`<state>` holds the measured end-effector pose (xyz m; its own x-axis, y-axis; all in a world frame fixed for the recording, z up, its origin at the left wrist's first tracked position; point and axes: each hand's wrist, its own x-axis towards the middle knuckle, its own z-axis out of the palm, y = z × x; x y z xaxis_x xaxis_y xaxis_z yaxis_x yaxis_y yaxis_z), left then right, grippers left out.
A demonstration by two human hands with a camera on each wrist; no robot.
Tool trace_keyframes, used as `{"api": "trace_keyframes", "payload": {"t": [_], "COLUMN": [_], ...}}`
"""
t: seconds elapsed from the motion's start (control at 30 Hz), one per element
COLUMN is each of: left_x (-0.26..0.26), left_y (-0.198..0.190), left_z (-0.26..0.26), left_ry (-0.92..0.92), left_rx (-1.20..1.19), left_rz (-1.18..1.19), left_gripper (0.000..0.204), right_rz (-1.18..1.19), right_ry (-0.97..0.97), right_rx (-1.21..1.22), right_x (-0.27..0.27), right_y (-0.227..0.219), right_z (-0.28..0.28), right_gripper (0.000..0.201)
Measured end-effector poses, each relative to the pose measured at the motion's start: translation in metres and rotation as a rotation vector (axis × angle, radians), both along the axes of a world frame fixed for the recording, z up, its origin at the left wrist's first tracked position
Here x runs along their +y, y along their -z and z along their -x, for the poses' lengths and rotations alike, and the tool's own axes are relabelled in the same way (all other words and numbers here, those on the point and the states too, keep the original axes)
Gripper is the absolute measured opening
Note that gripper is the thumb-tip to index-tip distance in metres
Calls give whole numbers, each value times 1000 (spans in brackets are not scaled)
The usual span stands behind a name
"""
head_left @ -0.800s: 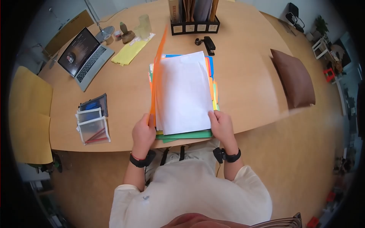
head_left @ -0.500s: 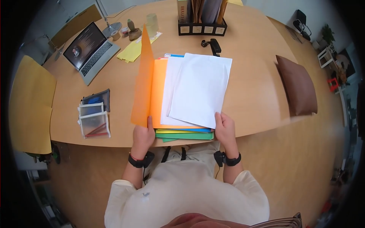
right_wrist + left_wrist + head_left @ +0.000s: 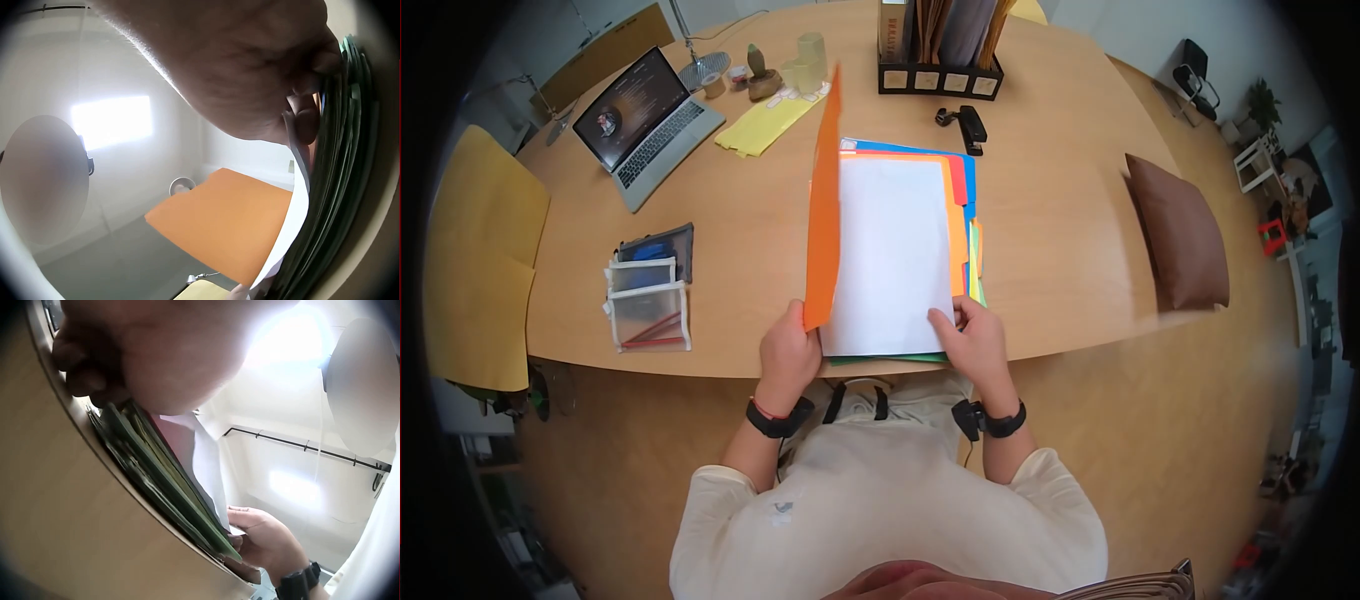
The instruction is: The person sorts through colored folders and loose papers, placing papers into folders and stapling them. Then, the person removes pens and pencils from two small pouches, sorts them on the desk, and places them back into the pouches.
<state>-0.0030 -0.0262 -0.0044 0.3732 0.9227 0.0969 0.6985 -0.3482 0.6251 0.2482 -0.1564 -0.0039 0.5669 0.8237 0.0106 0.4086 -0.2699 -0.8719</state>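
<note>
An orange folder point(image 3: 824, 220) lies on a stack of coloured folders at the table's front edge, its cover standing nearly upright. My left hand point(image 3: 790, 348) holds that cover near its lower corner. White paper sheets point(image 3: 895, 250) lie inside, against the fold. At their lower right corner, my right hand point(image 3: 976, 345) pinches the sheets, thumb on top and fingers beneath. The right wrist view shows the white sheets point(image 3: 292, 219) bending up beside this hand. Below them in the left wrist view are the edges of the green folders point(image 3: 181, 494).
Zip pouches point(image 3: 650, 300) and a laptop point(image 3: 645, 125) sit to the left, with yellow paper point(image 3: 770, 122) farther back. Beyond the stack are a black stapler point(image 3: 972, 130) and a file holder point(image 3: 940, 80). A brown cushion point(image 3: 1180, 235) rests at the right edge.
The orange cover was tipped open leftward, then swung back up. The sheets, held out to the right and askew, moved left into line with the folder, my right hand going with them.
</note>
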Motion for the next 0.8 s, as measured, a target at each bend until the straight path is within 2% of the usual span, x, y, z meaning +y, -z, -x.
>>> {"api": "trace_keyframes", "payload": {"t": [0.07, 0.17, 0.23, 0.33, 0.4, 0.43, 0.47, 0.57, 0.63, 0.8], "left_x": [-1, -1, 2, 12, 20, 23, 27, 44, 59, 77], "left_y": [-5, -7, 0, 13, 14, 14, 14, 25, 45, 43], "left_z": [0, 7, 16, 37, 49, 55, 63, 103, 127, 155], "left_ry": [3, -17, -46, -49, -74, -82, -123, -230, -295, -355], "left_rx": [-30, -26, -64, -252, -457, -557, -638, -783, -752, -518], "left_rz": [13, 49, 38, 0, -72, -109, -47, 49, -14, -59], "left_gripper": [16, 11, 12, 33, 47, 54, 57, 64, 67, 69], "right_rz": [119, -23, -87, -105, -128, -147, -166, -33, 46, 244], "right_ry": [-18, 31, 103, 194, 331, 383, 438, 538, 572, 548], "right_rx": [-34, 88, 76, 137, 135, 69, 2, -167, -309, -491], "right_x": [0, -4, -9, -26, -40, -47, -54, -80, -88, -91], "right_y": [-7, -4, 8, 18, 25, 27, 28, 53, 57, 58], "right_z": [0, -3, -17, -57, -84, -97, -111, -170, -194, -214], "right_gripper": [24, 21, 20, 20, 21, 22, 23, 26, 28, 29]}}
